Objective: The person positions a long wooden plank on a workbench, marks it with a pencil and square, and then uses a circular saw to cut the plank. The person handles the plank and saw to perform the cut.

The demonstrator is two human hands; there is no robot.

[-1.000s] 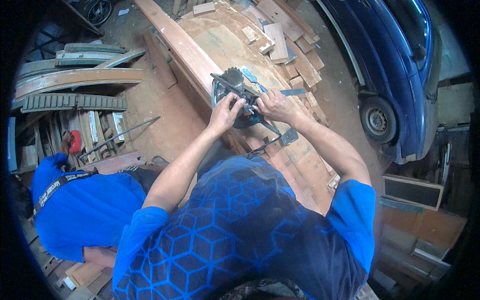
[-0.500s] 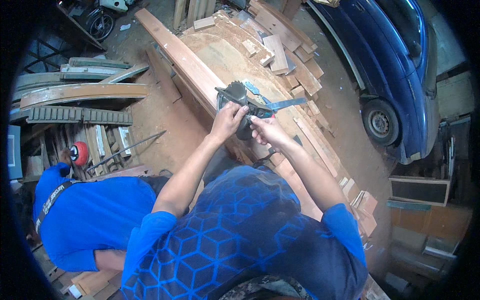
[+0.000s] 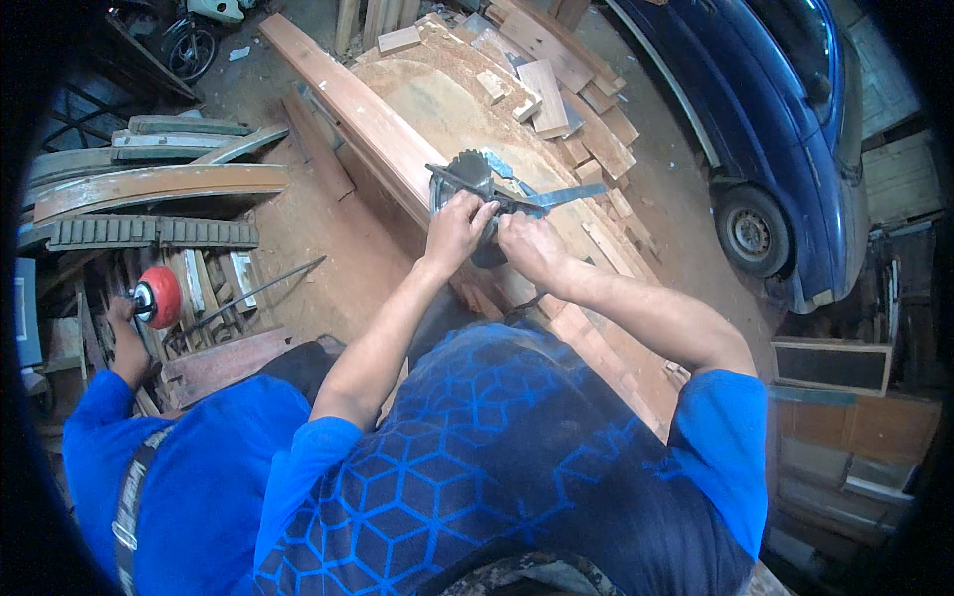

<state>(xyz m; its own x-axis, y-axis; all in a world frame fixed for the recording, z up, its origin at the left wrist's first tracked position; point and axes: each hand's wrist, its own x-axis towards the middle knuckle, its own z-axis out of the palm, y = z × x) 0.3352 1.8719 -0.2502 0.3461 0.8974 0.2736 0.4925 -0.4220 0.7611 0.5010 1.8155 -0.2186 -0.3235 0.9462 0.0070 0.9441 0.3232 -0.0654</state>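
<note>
A black circular saw (image 3: 469, 171) with a toothed blade is held over the workbench, beside a long plank (image 3: 338, 99). My left hand (image 3: 455, 226) grips it near the blade, thumb and fingers pressed together. Close by, my right hand (image 3: 529, 241) is closed at the saw's middle, its fingertips on a small part that I cannot make out. A flat grey metal strip (image 3: 571, 196) sticks out to the right of the saw. Just beyond it lies a small blue object (image 3: 500, 161).
Offcuts (image 3: 547, 104) pile along the bench's far side. A dark blue vehicle (image 3: 785, 159) stands at right. At lower left, a co-worker (image 3: 189, 477) in blue holds a red round tool (image 3: 164, 298) near stacked timber (image 3: 149, 189). A motorbike (image 3: 194, 50) is at top left.
My right fingers have shifted and curled in at the saw's middle. The co-worker has leaned and moved the red tool rightward and into fuller view, with the forearm now showing.
</note>
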